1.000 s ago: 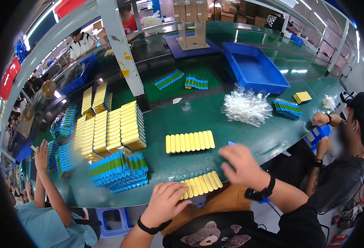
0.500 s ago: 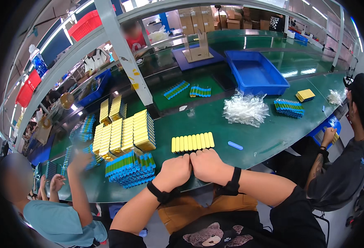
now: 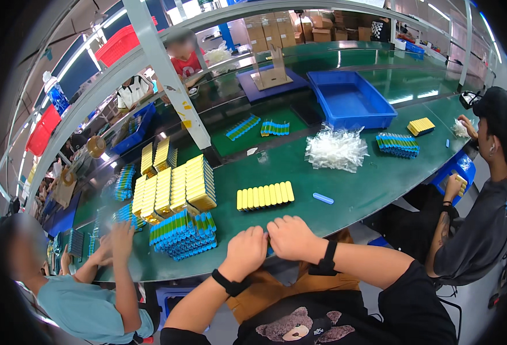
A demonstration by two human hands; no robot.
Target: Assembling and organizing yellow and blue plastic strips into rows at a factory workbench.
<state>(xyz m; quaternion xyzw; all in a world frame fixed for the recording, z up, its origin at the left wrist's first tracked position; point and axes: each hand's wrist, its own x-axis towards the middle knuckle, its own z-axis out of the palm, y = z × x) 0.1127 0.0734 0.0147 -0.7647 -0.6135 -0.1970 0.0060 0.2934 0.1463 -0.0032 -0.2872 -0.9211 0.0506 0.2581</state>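
Note:
My left hand [image 3: 247, 248] and my right hand [image 3: 292, 238] are side by side at the table's near edge, knuckles up and fingers curled in. A sliver of blue shows between them, low down; what they hold is mostly hidden. Just beyond lies a row of yellow-topped flat pieces [image 3: 265, 196], set side by side. To its right rests a single blue rounded strip [image 3: 323, 198]. On the left, stacks of yellow-topped pieces [image 3: 175, 187] stand behind a pile of blue and green strips [image 3: 184, 234].
A heap of clear plastic sleeves [image 3: 336, 149] lies before a blue tray [image 3: 354, 118]. More blue-green strips [image 3: 398, 145] and a yellow block [image 3: 421, 126] are at right. A metal post [image 3: 170, 80] rises beyond the stacks. Co-workers sit on both sides [image 3: 86, 305] [image 3: 477, 230].
My hands have drawn back from the yellow row toward me, still close together. The co-worker at right now reaches to the small plastic heap; the one at left has moved their hands.

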